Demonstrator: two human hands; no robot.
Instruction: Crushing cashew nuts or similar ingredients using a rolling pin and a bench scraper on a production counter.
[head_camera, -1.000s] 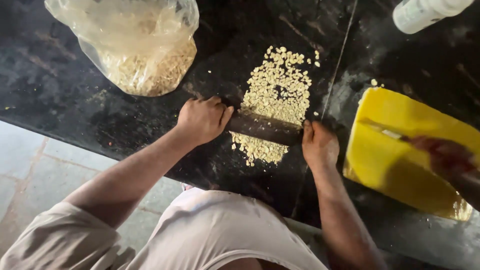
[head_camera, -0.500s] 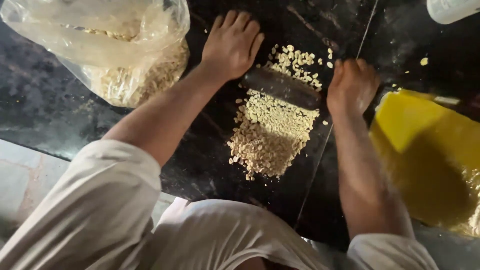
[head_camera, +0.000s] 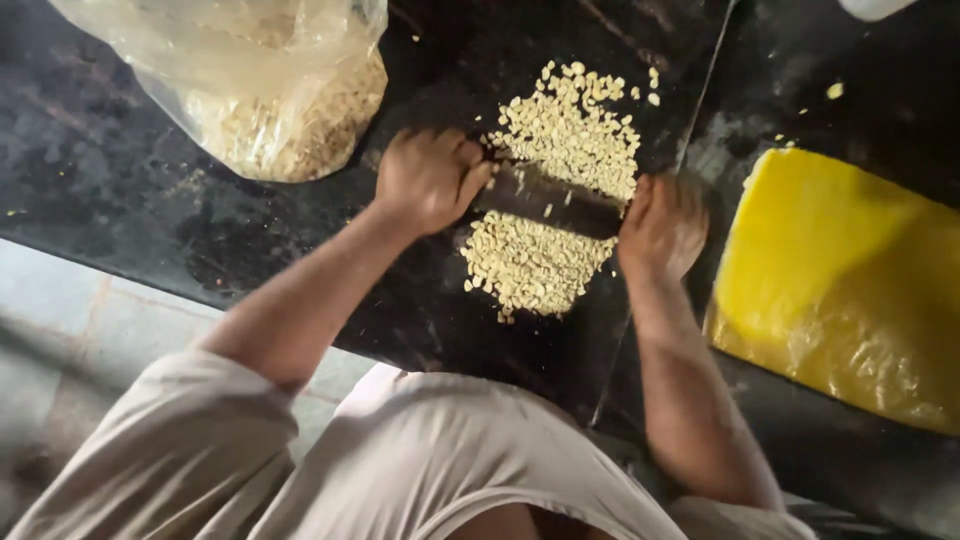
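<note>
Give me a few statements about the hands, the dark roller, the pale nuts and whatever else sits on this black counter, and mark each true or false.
1. Both hands, the left hand and the right hand, press on the dark cylindrical roller. True.
2. The roller lies across the heap of pale crushed nuts. True.
3. The clear plastic bag of nuts is empty. False: it holds nuts.
4. The yellow slab lies left of the nuts. False: right.
</note>
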